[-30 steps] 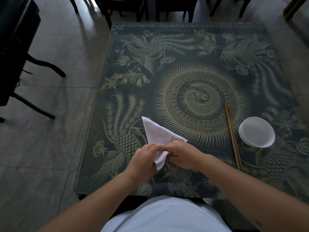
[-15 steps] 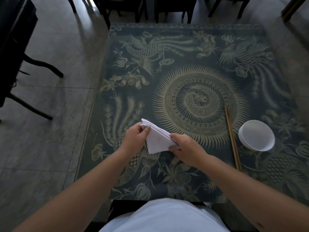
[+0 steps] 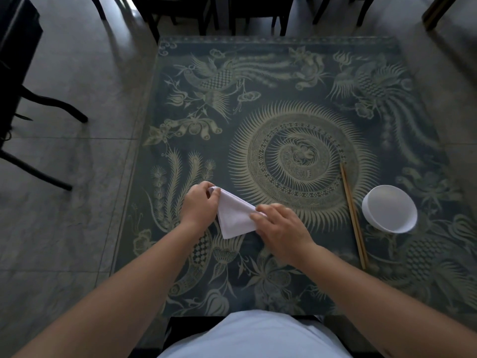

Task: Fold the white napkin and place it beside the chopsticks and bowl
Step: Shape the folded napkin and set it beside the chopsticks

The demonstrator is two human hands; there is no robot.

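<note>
The white napkin (image 3: 233,217) is folded into a small triangle and lies on the patterned table (image 3: 284,81) between my two hands. My left hand (image 3: 200,204) pinches its far left corner. My right hand (image 3: 280,227) rests on its right corner, fingers pressing down on the cloth. To the right, a pair of wooden chopsticks (image 3: 352,215) lies lengthwise on the table, and a white bowl (image 3: 389,208) stands just right of them. The napkin's point hangs toward me.
Dark chairs (image 3: 247,11) stand at the table's far edge and another dark chair (image 3: 15,73) on the tiled floor to the left. The table's left edge runs close to my left hand. My light shirt (image 3: 255,337) fills the bottom.
The napkin was doubled over from a tall triangle into a smaller one. My left hand carried a corner up to the far left, and my right hand now presses the right corner flat.
</note>
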